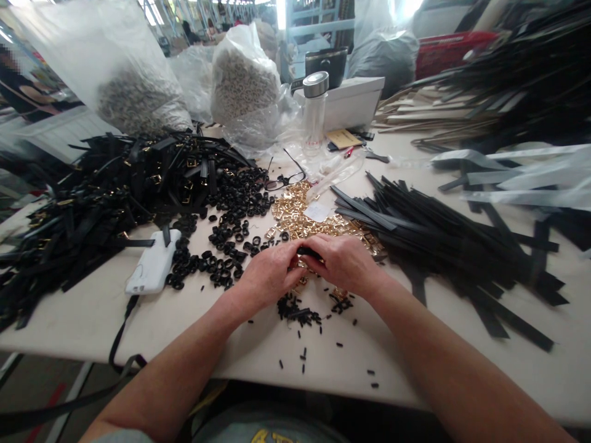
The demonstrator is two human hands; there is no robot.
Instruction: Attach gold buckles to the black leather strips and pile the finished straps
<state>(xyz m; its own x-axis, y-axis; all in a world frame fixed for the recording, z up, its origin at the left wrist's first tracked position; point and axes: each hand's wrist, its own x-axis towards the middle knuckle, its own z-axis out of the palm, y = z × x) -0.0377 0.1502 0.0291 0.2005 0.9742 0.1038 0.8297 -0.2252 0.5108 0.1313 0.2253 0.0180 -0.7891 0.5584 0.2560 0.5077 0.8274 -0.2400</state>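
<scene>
Two hands (270, 274): grip pinching black piece (311, 252), partly hidden | gold buckles (289, 208) beyond | black loops (247, 186) left | straps (443, 240) right

Single head-worn view, forward and down, close above the table (332, 369)

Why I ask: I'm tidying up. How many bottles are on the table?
1: a bottle, upright beyond the buckles, before the white box. More may be hidden behind the bags.
</scene>
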